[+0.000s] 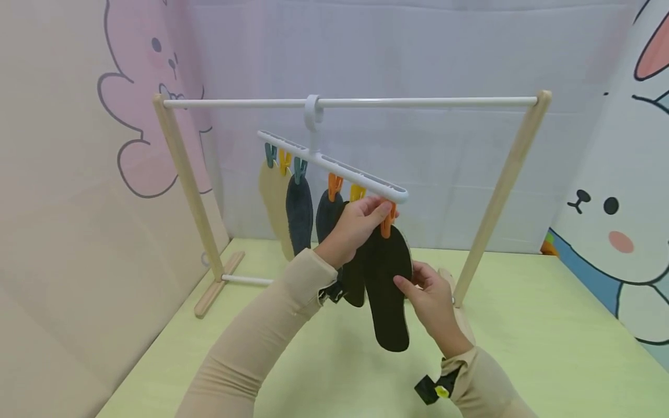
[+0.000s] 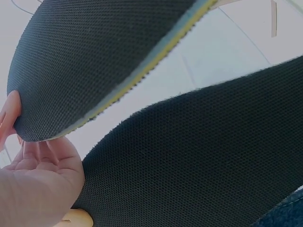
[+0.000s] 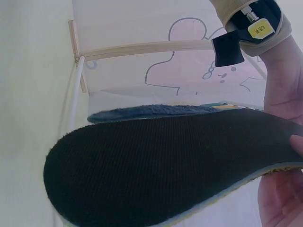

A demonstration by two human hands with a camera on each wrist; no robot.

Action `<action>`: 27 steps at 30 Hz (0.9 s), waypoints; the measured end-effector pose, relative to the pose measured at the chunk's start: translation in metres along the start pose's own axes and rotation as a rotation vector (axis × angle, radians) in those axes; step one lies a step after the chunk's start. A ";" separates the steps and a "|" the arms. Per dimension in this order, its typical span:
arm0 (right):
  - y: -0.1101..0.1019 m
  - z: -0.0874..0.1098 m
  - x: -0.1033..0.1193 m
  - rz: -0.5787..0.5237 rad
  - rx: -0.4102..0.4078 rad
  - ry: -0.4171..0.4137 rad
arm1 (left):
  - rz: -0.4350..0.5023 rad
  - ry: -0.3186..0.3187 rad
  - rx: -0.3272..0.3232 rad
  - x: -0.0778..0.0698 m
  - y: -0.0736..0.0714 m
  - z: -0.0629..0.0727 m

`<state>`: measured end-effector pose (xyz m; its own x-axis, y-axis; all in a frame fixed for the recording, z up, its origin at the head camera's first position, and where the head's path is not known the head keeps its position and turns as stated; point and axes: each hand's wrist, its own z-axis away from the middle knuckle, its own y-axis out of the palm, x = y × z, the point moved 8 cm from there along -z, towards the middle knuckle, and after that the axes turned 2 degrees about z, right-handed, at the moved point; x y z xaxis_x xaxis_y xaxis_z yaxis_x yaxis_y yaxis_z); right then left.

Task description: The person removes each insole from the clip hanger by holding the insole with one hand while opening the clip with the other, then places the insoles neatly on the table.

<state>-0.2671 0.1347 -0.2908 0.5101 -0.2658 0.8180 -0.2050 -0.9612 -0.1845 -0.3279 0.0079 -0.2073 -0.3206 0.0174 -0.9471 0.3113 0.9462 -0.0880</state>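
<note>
My right hand (image 1: pixel 431 296) pinches the edge of a black insole (image 1: pixel 387 290), thumb on its near face and fingers behind. At the top of this insole is an orange clothespin (image 1: pixel 386 223), which my left hand (image 1: pixel 360 223) pinches close under the hanger's near end. A white clip hanger (image 1: pixel 360 177) bears the clothespins. Just behind hangs another black insole (image 1: pixel 355 284), partly covered by my left hand; a yellow clothespin (image 1: pixel 358 192) is above it. In the left wrist view the two black insoles lie apart, and the front insole (image 2: pixel 94 61) shows a yellowish edge.
The hanger hooks on a white rod (image 1: pixel 418 102) between wooden posts (image 1: pixel 504 191). Farther along hang dark blue insoles (image 1: pixel 299 215) and a beige insole (image 1: pixel 274 203) from green, yellow and orange clothespins. Below is a pale green table (image 1: pixel 549 348).
</note>
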 end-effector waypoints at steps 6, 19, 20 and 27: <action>0.002 0.001 -0.003 -0.021 0.015 0.035 | 0.006 0.015 -0.010 0.001 0.001 0.000; 0.017 0.010 -0.026 -0.044 0.138 0.179 | -0.003 -0.009 -0.045 0.004 -0.002 0.000; 0.019 0.011 -0.029 -0.035 0.151 0.199 | -0.006 -0.011 -0.048 0.004 -0.002 0.000; 0.023 0.018 -0.037 -0.002 0.191 0.259 | -0.006 0.004 -0.047 0.004 -0.002 0.000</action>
<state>-0.2763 0.1212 -0.3353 0.2761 -0.2598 0.9254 -0.0315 -0.9647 -0.2614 -0.3302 0.0066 -0.2111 -0.3257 0.0128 -0.9454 0.2669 0.9605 -0.0789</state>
